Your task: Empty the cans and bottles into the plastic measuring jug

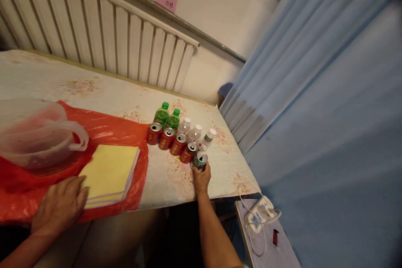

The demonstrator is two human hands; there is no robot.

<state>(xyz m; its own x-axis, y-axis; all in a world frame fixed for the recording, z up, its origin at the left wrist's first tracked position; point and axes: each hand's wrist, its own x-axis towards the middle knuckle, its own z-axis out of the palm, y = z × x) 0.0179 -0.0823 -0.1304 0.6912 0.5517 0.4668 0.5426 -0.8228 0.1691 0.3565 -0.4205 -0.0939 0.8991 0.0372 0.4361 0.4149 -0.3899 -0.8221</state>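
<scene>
My right hand (202, 177) is closed around a green drink can (200, 159) at the near end of a row of cans. Several red cans (168, 139) run up and left from it, their tops opened. Behind them stand two green-capped bottles (161, 114) and several white-capped clear bottles (195, 132). My left hand (61, 204) lies flat, fingers stretched, on a red plastic sheet (103, 123), its fingertips at the edge of a folded yellow cloth (109, 171). Nothing shows in that hand.
A translucent plastic basin (37, 142) with a handle sits on the red plastic at left. The table has a floral cover (169, 186). A white radiator (125, 37) lines the wall, and a blue curtain (314, 92) hangs at right. A corded power strip (260, 214) lies on a low stand.
</scene>
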